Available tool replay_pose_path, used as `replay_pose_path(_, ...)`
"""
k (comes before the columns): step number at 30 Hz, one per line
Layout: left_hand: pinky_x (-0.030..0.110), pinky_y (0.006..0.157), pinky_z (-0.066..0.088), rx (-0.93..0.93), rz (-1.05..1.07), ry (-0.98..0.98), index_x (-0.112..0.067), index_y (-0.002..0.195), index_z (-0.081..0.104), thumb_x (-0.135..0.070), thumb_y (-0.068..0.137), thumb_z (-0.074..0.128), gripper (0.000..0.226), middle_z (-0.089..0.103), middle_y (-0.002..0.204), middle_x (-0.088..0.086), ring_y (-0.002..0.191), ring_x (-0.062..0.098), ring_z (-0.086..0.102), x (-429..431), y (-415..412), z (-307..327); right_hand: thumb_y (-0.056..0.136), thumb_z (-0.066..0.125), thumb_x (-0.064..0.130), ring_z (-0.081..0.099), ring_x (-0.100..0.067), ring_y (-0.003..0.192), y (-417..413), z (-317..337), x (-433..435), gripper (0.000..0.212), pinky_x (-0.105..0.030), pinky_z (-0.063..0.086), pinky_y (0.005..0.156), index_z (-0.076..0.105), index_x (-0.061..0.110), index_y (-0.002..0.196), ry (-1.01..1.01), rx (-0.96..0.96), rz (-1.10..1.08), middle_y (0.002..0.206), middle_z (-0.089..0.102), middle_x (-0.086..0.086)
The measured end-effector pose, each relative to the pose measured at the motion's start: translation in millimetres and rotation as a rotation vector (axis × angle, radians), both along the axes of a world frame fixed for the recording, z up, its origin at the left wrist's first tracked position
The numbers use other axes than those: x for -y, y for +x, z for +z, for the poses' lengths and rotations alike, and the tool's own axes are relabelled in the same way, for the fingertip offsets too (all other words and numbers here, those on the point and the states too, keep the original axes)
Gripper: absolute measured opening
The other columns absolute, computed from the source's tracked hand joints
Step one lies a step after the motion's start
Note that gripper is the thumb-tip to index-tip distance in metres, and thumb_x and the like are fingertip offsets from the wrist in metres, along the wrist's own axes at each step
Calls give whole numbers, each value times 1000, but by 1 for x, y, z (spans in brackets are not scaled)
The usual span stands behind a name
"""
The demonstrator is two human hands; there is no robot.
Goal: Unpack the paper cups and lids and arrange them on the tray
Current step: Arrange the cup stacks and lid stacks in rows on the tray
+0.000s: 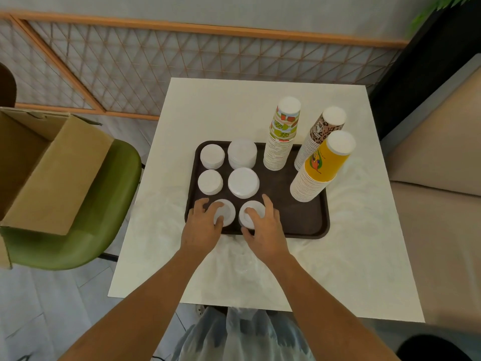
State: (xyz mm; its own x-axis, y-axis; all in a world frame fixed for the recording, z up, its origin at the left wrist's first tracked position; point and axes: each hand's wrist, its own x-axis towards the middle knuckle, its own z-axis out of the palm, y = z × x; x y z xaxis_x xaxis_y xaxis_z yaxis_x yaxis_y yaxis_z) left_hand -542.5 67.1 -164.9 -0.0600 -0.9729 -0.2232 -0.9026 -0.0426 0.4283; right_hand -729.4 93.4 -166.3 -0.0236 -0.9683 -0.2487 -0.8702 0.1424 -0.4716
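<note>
A dark brown tray point(283, 183) lies on the white table point(351, 243). Several stacks of white lids stand on its left half: two at the back point(212, 155) point(242, 152), two in the middle point(209, 181) point(243, 181). My left hand point(201, 225) grips the front-left lid stack point(227, 211). My right hand point(263, 225) grips the front-right lid stack point(251, 213). Three upside-down cup stacks stand at the right: a fruit-print stack point(282, 134), a leopard-print stack point(316, 136) and a yellow stack point(318, 168).
An open cardboard box point(44, 162) sits on a green chair point(104, 204) to the left. Clear plastic wrapping point(242, 259) lies on the table's near part and hangs over its front edge. A beige bench point(437, 178) is on the right; a lattice screen stands behind.
</note>
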Motion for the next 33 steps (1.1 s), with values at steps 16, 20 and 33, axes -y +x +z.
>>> replay_pose_path(16,23,90,47,-145,96,63,-24,133,68,-28,102,65,31,55,137,-2,113,20,62,6,0,-7,99,70,26,35,-27,146,-9,-6,-2,37,-37,47,111,64,29,135,5,46,-13,166,25,0)
replay_pose_path(20,25,93,48,-170,118,41,-23,124,71,-23,100,69,24,56,136,-3,116,20,61,6,0,-9,98,70,25,35,-26,145,-14,-9,-3,35,-36,48,110,64,29,133,-9,63,-10,166,25,2)
replay_pose_path(33,32,102,48,-244,184,47,-21,117,70,-22,98,72,19,63,139,1,124,22,61,7,-17,-6,90,78,23,35,-34,144,-51,-9,-11,29,-47,49,108,72,24,118,-157,-83,-63,166,28,-8)
